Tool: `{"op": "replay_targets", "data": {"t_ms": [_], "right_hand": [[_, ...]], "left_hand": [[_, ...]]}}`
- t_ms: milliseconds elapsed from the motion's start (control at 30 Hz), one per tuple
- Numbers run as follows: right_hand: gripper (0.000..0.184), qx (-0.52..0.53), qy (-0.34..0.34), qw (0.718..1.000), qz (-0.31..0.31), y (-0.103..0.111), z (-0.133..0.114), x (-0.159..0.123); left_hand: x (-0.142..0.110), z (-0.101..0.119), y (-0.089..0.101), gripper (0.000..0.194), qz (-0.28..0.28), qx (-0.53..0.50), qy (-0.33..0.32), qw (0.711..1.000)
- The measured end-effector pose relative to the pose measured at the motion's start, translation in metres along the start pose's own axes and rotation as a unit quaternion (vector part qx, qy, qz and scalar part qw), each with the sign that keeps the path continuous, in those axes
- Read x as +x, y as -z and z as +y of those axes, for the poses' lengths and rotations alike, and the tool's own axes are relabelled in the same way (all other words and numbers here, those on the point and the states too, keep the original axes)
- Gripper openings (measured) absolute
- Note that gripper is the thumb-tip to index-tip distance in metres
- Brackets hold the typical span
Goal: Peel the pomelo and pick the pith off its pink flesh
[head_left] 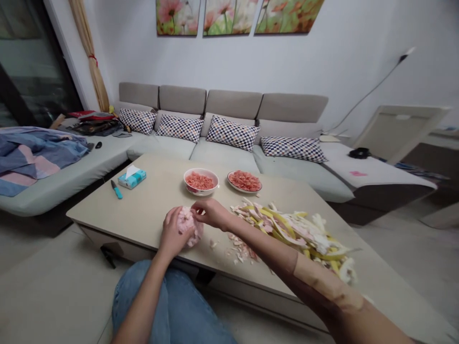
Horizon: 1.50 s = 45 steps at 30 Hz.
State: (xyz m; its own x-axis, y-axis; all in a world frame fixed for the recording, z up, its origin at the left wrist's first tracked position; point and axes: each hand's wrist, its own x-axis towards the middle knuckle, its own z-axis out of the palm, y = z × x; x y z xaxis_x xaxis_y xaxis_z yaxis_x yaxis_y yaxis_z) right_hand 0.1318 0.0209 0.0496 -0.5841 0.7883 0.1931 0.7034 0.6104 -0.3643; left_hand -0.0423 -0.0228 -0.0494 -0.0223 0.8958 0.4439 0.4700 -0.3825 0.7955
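Observation:
A peeled pomelo (pixel 186 220), pale pink with whitish membrane, sits at the table's near edge. My left hand (pixel 172 234) is wrapped round its left and near side. The fingers of my right hand (pixel 210 213) are pinched together against its upper right side; their tips are partly hidden. Beyond the fruit stand a bowl (pixel 201 192) with pink-red pomelo flesh (pixel 200 181) and, to its right, a plate (pixel 246 190) heaped with more pieces of flesh (pixel 245 180).
Yellow and white peel strips (pixel 287 227) lie heaped on the table's right side, with membrane scraps (pixel 244 248) nearer me. A tissue pack (pixel 132 177) and a turquoise-handled knife (pixel 116 190) lie at the left. A sofa (pixel 218 153) stands behind the table (pixel 158 172).

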Motion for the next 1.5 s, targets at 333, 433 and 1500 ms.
{"op": "replay_targets", "data": {"t_ms": [333,433,1500], "right_hand": [[0.017,-0.243,0.083,0.942,-0.217,0.013,-0.018,0.033],[0.018,-0.239,0.089,0.947,-0.195,0.002,-0.012,0.036],[0.021,-0.223,0.052,0.968,-0.099,-0.002,-0.016,0.021]], "left_hand": [[0.007,0.009,-0.014,0.058,0.053,0.041,-0.003,0.998],[0.010,0.008,-0.014,0.059,0.056,0.044,-0.003,0.997],[0.015,-0.003,0.001,0.062,-0.014,-0.026,-0.023,0.999]]}}
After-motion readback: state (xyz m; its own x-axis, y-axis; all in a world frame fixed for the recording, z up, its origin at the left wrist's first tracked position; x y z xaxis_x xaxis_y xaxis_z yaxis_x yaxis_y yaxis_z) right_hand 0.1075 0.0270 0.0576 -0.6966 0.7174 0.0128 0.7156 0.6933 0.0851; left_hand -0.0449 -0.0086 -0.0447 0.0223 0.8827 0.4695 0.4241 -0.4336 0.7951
